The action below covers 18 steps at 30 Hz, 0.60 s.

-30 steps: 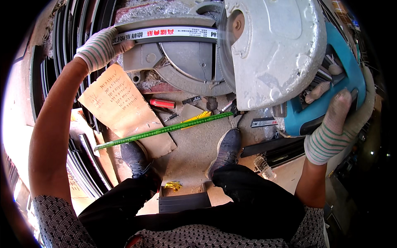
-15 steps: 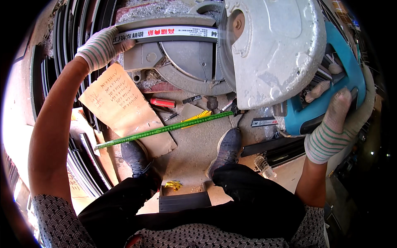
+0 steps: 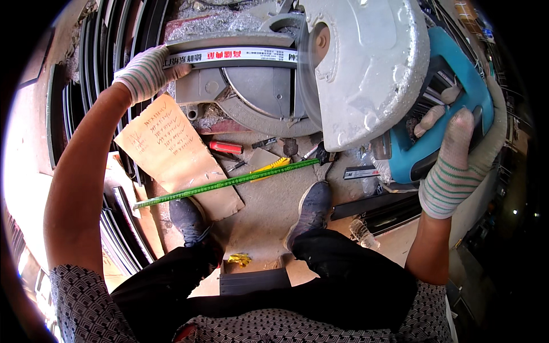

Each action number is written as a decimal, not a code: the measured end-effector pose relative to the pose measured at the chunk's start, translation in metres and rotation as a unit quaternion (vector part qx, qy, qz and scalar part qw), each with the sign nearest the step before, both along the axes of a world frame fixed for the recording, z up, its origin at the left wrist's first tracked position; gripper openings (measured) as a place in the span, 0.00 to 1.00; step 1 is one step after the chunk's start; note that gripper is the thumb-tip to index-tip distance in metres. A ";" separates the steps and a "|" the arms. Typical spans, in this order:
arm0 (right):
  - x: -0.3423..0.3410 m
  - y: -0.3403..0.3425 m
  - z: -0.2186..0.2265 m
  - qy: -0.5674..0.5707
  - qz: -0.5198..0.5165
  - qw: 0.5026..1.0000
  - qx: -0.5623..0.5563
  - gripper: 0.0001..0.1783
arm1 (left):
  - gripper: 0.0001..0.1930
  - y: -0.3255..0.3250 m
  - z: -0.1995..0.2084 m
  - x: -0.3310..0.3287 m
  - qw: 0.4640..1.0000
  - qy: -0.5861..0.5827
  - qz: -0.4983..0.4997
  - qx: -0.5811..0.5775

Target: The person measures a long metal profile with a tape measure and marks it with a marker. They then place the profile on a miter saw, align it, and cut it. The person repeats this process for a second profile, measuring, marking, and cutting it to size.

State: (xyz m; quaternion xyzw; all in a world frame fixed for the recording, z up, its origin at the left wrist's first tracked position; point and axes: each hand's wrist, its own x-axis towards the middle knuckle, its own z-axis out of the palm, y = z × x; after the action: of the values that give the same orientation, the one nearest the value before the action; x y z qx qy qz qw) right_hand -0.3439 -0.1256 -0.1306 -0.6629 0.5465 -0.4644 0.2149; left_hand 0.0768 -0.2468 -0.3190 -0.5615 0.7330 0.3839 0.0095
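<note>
My gloved left hand (image 3: 147, 73) is closed around the left end of a dark profile strip (image 3: 240, 56) with a white printed film. The strip lies along the fence (image 3: 229, 40) of a mitre saw, over its grey turntable (image 3: 263, 86). Its right end reaches the blade (image 3: 310, 71), which looks blurred beside the large silver guard (image 3: 369, 74). With my gloved right hand (image 3: 453, 166) I grip the teal saw handle (image 3: 407, 154); the fingers wrap through its opening. Whether the blade touches the strip is hard to see.
Between the saw and my shoes lie a handwritten cardboard sheet (image 3: 171, 148), a green tape measure blade (image 3: 229, 182), a red-handled tool (image 3: 226, 147) and a yellow cutter (image 3: 271, 167). Long dark profiles (image 3: 103, 46) stand at the left. A clear bottle (image 3: 363, 233) lies at the right.
The saw head and my right hand have shifted slightly left, and the guard looks a little lower. My left hand keeps its hold on the strip; the whole view has moved a little.
</note>
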 end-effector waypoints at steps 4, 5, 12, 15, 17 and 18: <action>0.005 0.003 -0.004 -0.008 -0.006 1.000 -0.003 0.40 | 0.30 0.001 0.003 -0.002 1.000 0.005 -0.004 0.005; 0.005 0.004 -0.005 -0.012 -0.006 1.000 -0.004 0.40 | 0.30 0.001 0.002 -0.002 1.000 0.000 -0.005 -0.002; 0.007 0.008 -0.008 -0.038 -0.001 0.999 -0.012 0.39 | 0.25 0.004 -0.003 0.001 0.999 0.009 0.004 -0.045; 0.005 0.009 -0.011 -0.037 0.001 0.999 -0.019 0.38 | 0.25 0.004 -0.006 0.002 0.999 0.012 0.011 -0.044; 0.002 0.008 -0.013 -0.030 0.012 0.999 -0.021 0.37 | 0.27 0.004 -0.003 0.000 1.000 0.013 0.015 -0.022; 0.002 0.007 -0.014 -0.025 0.015 0.999 -0.030 0.36 | 0.29 0.003 0.000 -0.001 1.000 0.011 0.017 -0.002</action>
State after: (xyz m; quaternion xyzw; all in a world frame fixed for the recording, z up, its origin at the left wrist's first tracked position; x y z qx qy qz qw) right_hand -0.3421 -0.1189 -0.1444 -0.6655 0.5169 -0.4934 0.2158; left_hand 0.0758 -0.2436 -0.3193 -0.5701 0.7241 0.3881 -0.0062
